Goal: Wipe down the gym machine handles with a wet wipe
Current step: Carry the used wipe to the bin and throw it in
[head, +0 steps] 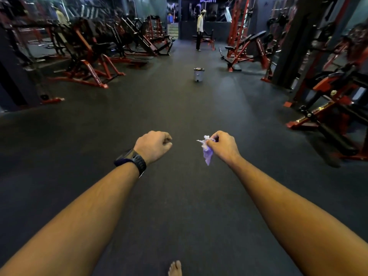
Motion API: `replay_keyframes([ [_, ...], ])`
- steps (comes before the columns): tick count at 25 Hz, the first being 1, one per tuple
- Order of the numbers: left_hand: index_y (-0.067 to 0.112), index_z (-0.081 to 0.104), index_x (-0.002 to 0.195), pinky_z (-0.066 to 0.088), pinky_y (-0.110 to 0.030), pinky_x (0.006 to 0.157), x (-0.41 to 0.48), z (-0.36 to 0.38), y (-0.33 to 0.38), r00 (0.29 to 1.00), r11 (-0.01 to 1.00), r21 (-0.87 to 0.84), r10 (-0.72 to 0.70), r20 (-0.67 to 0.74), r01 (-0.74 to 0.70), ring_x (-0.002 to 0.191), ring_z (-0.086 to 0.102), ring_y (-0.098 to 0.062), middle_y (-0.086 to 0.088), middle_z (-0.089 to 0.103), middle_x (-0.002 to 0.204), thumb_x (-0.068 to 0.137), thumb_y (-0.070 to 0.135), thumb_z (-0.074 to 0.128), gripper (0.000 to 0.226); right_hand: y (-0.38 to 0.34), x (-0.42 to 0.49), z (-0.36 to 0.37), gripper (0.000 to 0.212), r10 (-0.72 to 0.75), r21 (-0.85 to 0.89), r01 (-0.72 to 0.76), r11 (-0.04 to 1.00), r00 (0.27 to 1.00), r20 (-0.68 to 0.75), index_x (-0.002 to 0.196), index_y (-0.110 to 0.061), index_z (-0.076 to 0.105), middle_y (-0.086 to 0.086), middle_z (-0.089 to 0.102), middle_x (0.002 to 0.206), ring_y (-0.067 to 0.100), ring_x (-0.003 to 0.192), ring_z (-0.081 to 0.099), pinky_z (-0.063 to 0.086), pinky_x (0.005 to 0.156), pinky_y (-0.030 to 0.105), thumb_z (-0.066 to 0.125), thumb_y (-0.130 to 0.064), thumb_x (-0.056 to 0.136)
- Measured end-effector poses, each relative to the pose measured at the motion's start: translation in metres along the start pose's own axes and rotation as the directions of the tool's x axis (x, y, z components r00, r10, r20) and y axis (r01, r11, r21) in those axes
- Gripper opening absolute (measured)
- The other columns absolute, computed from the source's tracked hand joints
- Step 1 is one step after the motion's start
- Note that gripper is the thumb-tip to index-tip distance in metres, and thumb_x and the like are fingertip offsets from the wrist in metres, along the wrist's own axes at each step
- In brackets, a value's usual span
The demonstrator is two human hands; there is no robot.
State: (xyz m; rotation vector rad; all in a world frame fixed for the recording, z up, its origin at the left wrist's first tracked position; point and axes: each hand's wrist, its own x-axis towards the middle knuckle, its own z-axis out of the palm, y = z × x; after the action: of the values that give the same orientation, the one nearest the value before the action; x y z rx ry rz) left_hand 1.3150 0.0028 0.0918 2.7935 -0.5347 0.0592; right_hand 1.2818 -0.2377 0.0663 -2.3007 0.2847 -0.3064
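My right hand (224, 146) pinches a crumpled white wet wipe (207, 151), which hangs down from my fingertips over the dark floor. My left hand (154, 145), with a black watch on its wrist, is held out beside it with its fingers curled and nothing in it. Both arms stretch forward over an open aisle. Red and black gym machines (87, 56) line the left side, and more machines (334, 100) stand on the right. No handle is within reach of either hand.
A small metal bin (198, 74) stands in the middle of the aisle ahead. A person (199, 30) stands at the far end. A red bench (245, 50) sits at the right rear. My bare foot (175, 268) shows at the bottom edge.
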Motion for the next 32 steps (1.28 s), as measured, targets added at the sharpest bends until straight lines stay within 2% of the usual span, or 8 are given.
replay_keyframes([
  [4, 0.029, 0.063, 0.123, 0.052, -0.039, 0.095, 0.170, -0.004, -0.036, 0.999, 0.999, -0.033, -0.009, 0.048, 0.010, 0.110, 0.063, -0.019, 0.006, 0.068, 0.119, 0.098, 0.038, 0.054, 0.029, -0.018, 0.160, 0.019, 0.013, 0.025, 0.014, -0.026, 1.000, 1.000, 0.009, 0.087, -0.018, 0.060, -0.004, 0.066, 0.078, 0.017, 0.075, 0.064, 0.045, 0.060, 0.024, 0.052, -0.009, 0.080],
  [8, 0.028, 0.063, 0.125, 0.053, -0.038, 0.094, 0.344, -0.002, -0.050, 0.998, 0.999, -0.020, 0.036, 0.050, -0.035, 0.109, 0.063, -0.019, 0.006, 0.068, 0.118, 0.099, 0.037, 0.053, 0.029, -0.019, 0.317, 0.028, 0.025, -0.012, 0.020, 0.011, 1.000, 0.999, 0.045, 0.097, -0.021, 0.059, -0.001, 0.067, 0.069, 0.005, 0.057, 0.062, 0.040, 0.047, 0.006, 0.047, -0.003, 0.085],
  [11, 0.028, 0.063, 0.125, 0.053, -0.039, 0.093, 0.464, 0.022, -0.064, 0.996, 0.998, 0.000, 0.069, 0.063, -0.069, 0.109, 0.063, -0.020, 0.006, 0.069, 0.118, 0.099, 0.037, 0.052, 0.029, 0.007, 0.437, 0.050, 0.023, -0.015, -0.005, 0.015, 1.000, 0.999, 0.049, 0.089, -0.023, 0.064, -0.002, 0.071, 0.067, 0.004, 0.056, 0.065, 0.046, 0.056, 0.010, 0.047, -0.007, 0.086],
  [16, 0.029, 0.063, 0.124, 0.054, -0.038, 0.092, 0.690, 0.051, -0.087, 0.994, 0.999, 0.030, 0.015, 0.108, -0.019, 0.107, 0.064, -0.019, 0.007, 0.069, 0.117, 0.099, 0.037, 0.052, 0.028, 0.044, 0.672, 0.082, 0.019, -0.020, -0.031, 0.022, 0.999, 0.998, 0.061, 0.083, -0.020, 0.067, -0.004, 0.069, 0.069, -0.001, 0.060, 0.061, 0.036, 0.048, 0.007, 0.052, -0.014, 0.093],
  [20, 0.028, 0.063, 0.124, 0.053, -0.037, 0.091, 0.847, 0.043, -0.110, 0.997, 1.000, 0.005, -0.001, 0.077, 0.000, 0.108, 0.063, -0.018, 0.007, 0.068, 0.117, 0.100, 0.037, 0.052, 0.028, 0.045, 0.843, 0.101, 0.017, -0.017, -0.024, 0.018, 1.000, 0.999, 0.049, 0.082, -0.020, 0.067, -0.006, 0.068, 0.075, 0.008, 0.071, 0.064, 0.046, 0.060, 0.020, 0.054, -0.017, 0.093],
  [24, 0.027, 0.063, 0.124, 0.052, -0.035, 0.090, 1.017, 0.063, -0.154, 0.997, 0.999, -0.001, -0.037, 0.072, 0.038, 0.107, 0.063, -0.018, 0.007, 0.068, 0.117, 0.100, 0.036, 0.052, 0.028, 0.051, 1.013, 0.141, 0.018, -0.040, -0.022, 0.042, 0.999, 0.995, 0.095, 0.083, -0.014, 0.066, -0.003, 0.070, 0.062, 0.001, 0.055, 0.065, 0.042, 0.049, 0.006, 0.051, -0.012, 0.095],
  [29, 0.027, 0.063, 0.124, 0.053, -0.036, 0.090, 1.224, 0.087, -0.211, 0.995, 0.999, -0.028, -0.029, 0.095, 0.032, 0.106, 0.063, -0.019, 0.006, 0.068, 0.117, 0.100, 0.036, 0.053, 0.028, 0.058, 1.219, 0.187, 0.015, -0.033, -0.006, 0.034, 0.999, 0.993, 0.109, 0.080, -0.010, 0.064, 0.002, 0.069, 0.055, 0.015, 0.052, 0.069, 0.060, 0.065, 0.031, 0.055, -0.011, 0.093],
  [32, 0.025, 0.063, 0.124, 0.053, -0.036, 0.090, 1.364, 0.081, -0.234, 0.994, 0.999, -0.043, -0.021, 0.109, 0.026, 0.106, 0.063, -0.019, 0.005, 0.068, 0.117, 0.100, 0.035, 0.053, 0.028, 0.046, 1.347, 0.196, 0.013, -0.023, -0.017, 0.025, 1.000, 0.997, 0.076, 0.083, -0.007, 0.062, -0.004, 0.063, 0.054, 0.011, 0.047, 0.061, 0.046, 0.047, 0.012, 0.055, -0.006, 0.094],
])
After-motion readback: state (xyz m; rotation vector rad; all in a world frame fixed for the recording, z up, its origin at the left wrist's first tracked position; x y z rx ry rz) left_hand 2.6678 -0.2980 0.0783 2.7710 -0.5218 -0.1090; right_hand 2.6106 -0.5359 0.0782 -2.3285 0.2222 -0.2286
